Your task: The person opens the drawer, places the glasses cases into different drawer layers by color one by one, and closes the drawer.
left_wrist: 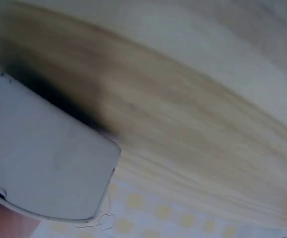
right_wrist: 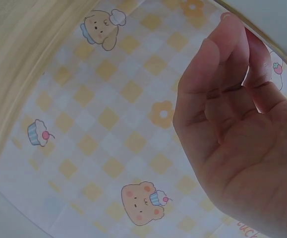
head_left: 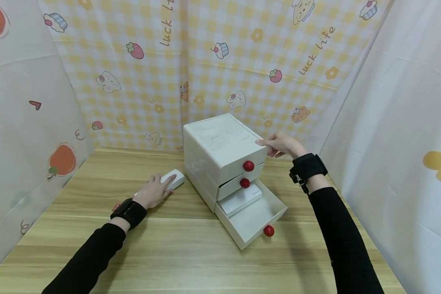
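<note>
My left hand (head_left: 152,192) grips a slim white box (head_left: 176,178) on the table, one finger lying along its top. In the left wrist view the white box (left_wrist: 49,148) shows a flat face with rounded corners, a blurred bit of finger at its lower edge. To its right stands a white drawer cabinet (head_left: 202,163) with red knobs. My right hand (head_left: 283,145) touches the cabinet's top right edge, one fingertip on top, the others loosely bent beside it. The bottom drawer (head_left: 255,222) is pulled out, holding another white box (head_left: 242,201) at its back.
The middle drawer (head_left: 235,188) protrudes slightly; the top drawer (head_left: 239,167) looks closed. The bottom drawer's red knob (head_left: 268,230) faces the near right. A checked curtain (head_left: 213,81) hangs behind the wooden table (head_left: 176,253), with a white curtain (head_left: 400,143) on the right.
</note>
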A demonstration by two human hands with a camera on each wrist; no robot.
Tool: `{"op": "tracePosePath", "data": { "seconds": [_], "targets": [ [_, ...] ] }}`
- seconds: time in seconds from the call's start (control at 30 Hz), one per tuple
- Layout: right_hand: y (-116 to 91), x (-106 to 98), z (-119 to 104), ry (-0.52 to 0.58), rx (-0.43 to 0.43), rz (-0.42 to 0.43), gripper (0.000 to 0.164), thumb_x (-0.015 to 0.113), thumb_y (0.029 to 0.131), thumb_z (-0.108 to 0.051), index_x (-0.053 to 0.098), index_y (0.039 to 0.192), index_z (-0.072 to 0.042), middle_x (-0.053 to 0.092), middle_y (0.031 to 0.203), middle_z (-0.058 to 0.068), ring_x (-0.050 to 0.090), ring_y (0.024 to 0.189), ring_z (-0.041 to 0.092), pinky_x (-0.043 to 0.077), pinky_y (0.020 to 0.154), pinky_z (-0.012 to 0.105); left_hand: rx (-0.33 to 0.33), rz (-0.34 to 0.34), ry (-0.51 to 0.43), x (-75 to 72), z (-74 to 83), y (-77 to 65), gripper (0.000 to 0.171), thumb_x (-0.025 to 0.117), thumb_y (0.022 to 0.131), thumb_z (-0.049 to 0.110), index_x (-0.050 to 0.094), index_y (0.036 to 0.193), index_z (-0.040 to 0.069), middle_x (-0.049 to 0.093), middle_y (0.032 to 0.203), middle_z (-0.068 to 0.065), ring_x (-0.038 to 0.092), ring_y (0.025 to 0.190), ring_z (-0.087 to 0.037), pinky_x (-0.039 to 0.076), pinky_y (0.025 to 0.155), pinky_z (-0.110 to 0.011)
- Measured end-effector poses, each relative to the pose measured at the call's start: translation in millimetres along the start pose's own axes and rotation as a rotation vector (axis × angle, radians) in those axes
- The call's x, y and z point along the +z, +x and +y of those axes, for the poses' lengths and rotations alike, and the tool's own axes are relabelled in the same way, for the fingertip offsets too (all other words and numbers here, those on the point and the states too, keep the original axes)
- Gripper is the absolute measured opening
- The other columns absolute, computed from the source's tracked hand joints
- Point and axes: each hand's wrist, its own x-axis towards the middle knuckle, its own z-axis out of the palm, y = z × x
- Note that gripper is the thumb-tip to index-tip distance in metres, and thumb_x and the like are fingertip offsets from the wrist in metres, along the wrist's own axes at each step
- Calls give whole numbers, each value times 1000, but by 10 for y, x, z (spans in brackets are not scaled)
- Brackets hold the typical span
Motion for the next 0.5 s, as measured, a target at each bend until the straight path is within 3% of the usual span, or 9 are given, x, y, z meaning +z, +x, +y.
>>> {"op": "tracePosePath", "data": {
  "seconds": [0.13,0.3,0.5],
  "targets": [
    [-7,-10,3,-2,2,-4,52,54,90,-56,63,93,-5,60,66,-1,58,66,13,49,65,26,34,0,45,-97,107,-75,52,56,94,37,43,142,20,51,111,-30,54,86,-36,49,53,-41],
    [-8,-20,-4,5,1,-6,51,54,89,-57,63,89,-6,60,67,0,60,70,17,50,69,29,131,42,148,-237,297,-210,51,58,93,36,47,140,21,54,111,-27,58,86,-36,50,55,-39],
    [-2,-17,9,12,4,-6,53,55,89,-58,64,92,-5,61,68,0,62,76,21,52,75,34,218,36,173,-364,509,-379,50,59,92,36,48,139,23,54,105,-20,56,83,-28,49,56,-35]
  ]
}}
